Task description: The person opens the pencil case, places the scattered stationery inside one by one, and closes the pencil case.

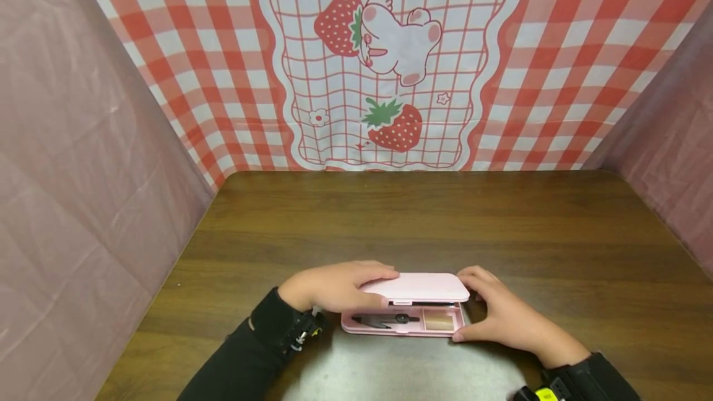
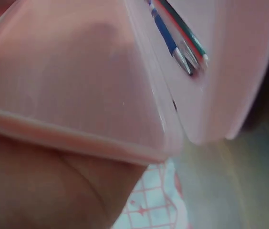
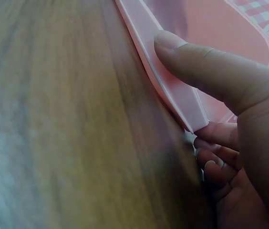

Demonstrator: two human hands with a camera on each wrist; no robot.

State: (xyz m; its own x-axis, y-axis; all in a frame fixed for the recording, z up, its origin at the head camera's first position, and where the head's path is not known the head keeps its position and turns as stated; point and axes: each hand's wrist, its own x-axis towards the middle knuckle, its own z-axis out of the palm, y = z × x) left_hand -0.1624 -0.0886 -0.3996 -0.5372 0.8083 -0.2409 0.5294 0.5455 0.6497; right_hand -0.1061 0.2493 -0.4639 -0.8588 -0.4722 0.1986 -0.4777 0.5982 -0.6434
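A pink pencil case (image 1: 384,331) lies on the table near me, its lid (image 1: 429,285) partly raised. My left hand (image 1: 345,286) holds the lid's left part, fingers over the top and thumb at the front edge. At the case's right end, my right hand (image 1: 504,317) grips it, with the thumb on the front corner and the other fingers farther back. A dark drawing compass (image 1: 384,320) lies in the front compartment, beside a smaller compartment with a tan surface. In the left wrist view, a blue pen (image 2: 163,31) and a green pencil (image 2: 184,28) show inside.
The wooden table (image 1: 412,221) extends behind and to both sides of the case. A checked strawberry-print cloth (image 1: 390,67) hangs along the far edge. Pink fabric (image 1: 100,172) hangs at the left, with more at the right.
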